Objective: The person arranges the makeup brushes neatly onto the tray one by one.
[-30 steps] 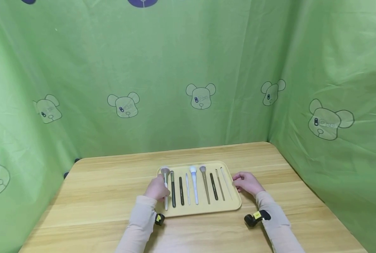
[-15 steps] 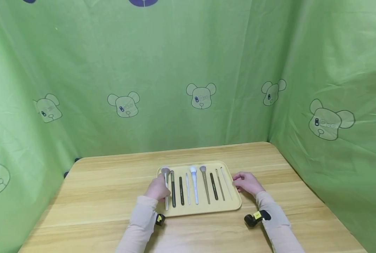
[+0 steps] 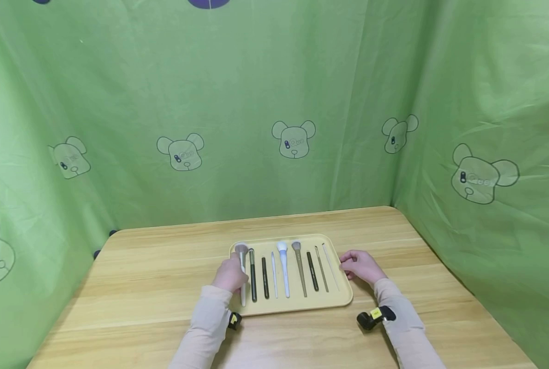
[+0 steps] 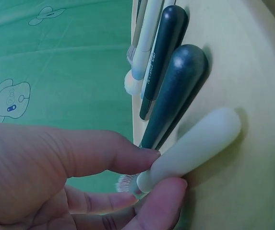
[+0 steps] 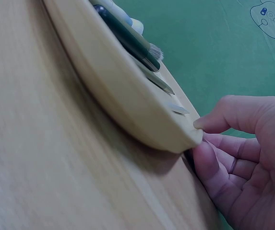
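On a pale yellow tray (image 3: pixel 297 306) lies a row of makeup brushes. At its left end, my left hand (image 3: pixel 229 274) pinches a white-handled brush (image 4: pixel 199 141) between thumb and finger, just above the thick handle; its fluffy head points away from me. Beside it is a black-handled brush (image 3: pixel 253 277), then a shorter black one (image 3: pixel 265 279). On the tray's right side, my right hand (image 3: pixel 362 267) pinches the rim between thumb and finger, as the right wrist view shows. The tray rests on the table.
Farther right on the tray lie a blue-and-white brush (image 3: pixel 284 269), a brown brush (image 3: pixel 299 266), another black one (image 3: pixel 312 271) and thin brushes. The wooden table (image 3: pixel 163 287) carries the tray. Green curtains (image 3: pixel 237 184) hang behind and at both sides.
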Action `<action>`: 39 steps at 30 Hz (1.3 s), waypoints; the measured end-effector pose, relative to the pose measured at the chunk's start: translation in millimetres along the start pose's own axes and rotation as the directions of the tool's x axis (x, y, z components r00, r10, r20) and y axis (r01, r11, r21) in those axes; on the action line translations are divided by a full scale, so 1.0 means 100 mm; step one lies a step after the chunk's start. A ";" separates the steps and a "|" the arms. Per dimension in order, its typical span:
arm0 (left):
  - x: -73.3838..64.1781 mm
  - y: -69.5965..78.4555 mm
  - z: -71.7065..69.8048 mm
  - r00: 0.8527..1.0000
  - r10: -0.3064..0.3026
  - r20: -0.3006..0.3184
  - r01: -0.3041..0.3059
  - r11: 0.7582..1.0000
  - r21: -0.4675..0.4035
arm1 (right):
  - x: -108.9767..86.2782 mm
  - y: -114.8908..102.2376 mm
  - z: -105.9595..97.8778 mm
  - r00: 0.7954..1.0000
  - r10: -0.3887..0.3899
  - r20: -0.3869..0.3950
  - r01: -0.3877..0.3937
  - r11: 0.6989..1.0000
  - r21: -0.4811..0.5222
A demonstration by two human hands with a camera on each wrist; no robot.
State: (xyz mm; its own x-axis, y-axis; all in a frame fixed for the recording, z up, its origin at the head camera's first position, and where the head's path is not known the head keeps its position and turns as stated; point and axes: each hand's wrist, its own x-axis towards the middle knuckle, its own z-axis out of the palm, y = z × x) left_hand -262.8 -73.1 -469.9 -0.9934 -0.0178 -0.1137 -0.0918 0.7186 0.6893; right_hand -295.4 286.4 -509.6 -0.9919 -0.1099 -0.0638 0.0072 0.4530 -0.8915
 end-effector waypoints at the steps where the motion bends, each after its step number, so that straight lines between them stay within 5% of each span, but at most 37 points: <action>1: 0.00 0.00 0.00 1.000 -0.002 -0.002 0.002 1.000 -0.001 | 0.00 0.00 -0.01 1.000 -0.009 0.004 0.009 1.000 0.011; 5: -0.01 0.02 0.00 1.000 -0.006 -0.014 0.006 1.000 -0.003 | -0.02 0.01 -0.02 0.997 -0.068 0.028 0.067 0.997 0.039; 13: -0.04 0.03 0.00 1.000 -0.002 -0.031 0.002 1.000 0.012 | -0.01 -0.02 0.01 0.999 0.035 -0.014 -0.035 0.999 -0.005; 39: -0.09 0.07 -0.09 0.999 0.033 -0.019 -0.031 0.997 0.077 | -0.02 -0.04 0.01 0.998 0.054 -0.012 -0.055 0.998 -0.009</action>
State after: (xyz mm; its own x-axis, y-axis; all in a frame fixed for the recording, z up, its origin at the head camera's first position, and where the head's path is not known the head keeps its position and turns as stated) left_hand -255.1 -74.0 -458.1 -0.9970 -0.0075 -0.0770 -0.0548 0.7701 0.6356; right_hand -293.6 283.6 -506.3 -0.9914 -0.0747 -0.1070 0.0602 0.4660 -0.8827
